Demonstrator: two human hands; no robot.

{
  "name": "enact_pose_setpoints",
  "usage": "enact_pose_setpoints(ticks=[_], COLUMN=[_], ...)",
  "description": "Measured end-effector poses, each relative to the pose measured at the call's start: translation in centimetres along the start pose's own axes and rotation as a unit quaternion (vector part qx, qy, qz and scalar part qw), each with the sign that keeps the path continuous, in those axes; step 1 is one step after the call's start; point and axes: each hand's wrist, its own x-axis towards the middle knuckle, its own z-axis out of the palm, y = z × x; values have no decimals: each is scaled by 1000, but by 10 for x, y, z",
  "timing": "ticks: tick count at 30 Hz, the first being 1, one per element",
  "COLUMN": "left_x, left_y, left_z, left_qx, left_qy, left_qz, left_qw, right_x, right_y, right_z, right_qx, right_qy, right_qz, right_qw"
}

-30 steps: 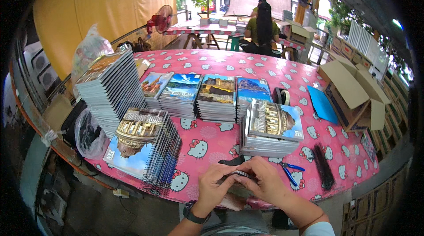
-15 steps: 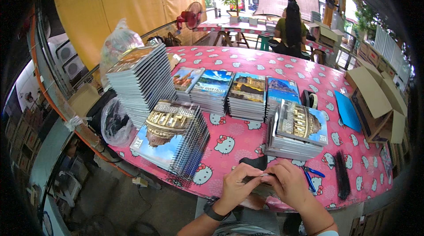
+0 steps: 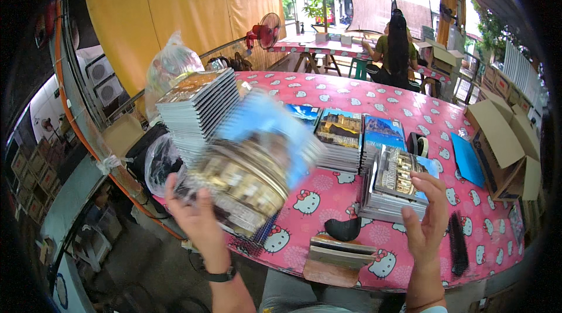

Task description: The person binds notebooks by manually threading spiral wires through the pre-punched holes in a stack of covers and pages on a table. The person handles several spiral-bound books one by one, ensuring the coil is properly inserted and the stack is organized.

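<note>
Two hands: raised over the pink desk (image 3: 351,187)
Left hand (image 3: 196,216): grip clamped on a blurred spiral notebook (image 3: 257,163) (tilted)
Right hand (image 3: 426,216): fingers apart, holding nothing, near a notebook stack (image 3: 395,187)

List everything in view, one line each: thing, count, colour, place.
notebook: one, blurred, blue and tan cover, lifted in the left hand
notebook stacks: several, picture covers, across the table
table: one, pink patterned cloth, centre
cardboard box: one, brown, open, far right
tape roll: one, dark, behind right stack
black combs: a bundle, front right
fan: one, red, background
seated person: one, back turned, far table
left hand: gripping the notebook
right hand: open, empty, raised
</note>
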Motion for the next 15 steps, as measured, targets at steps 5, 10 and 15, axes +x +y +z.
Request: enact_pose_setpoints(ticks=[5,10,15], left_x=[29,34,39], left_y=[-64,-87,-101], left_z=[-75,-78,-84], left_qx=[356,312,151], left_qy=[-32,-37,-30], left_qz=[34,-30,-100], left_qw=[933,949,983], right_x=[-28,-76,-84], right_y=[116,223,257], right_z=[-12,-75,-89], right_qx=[-10,-304,-110], right_qy=[-14,20,35], right_qz=[220,230,488], right_qw=[975,924,865])
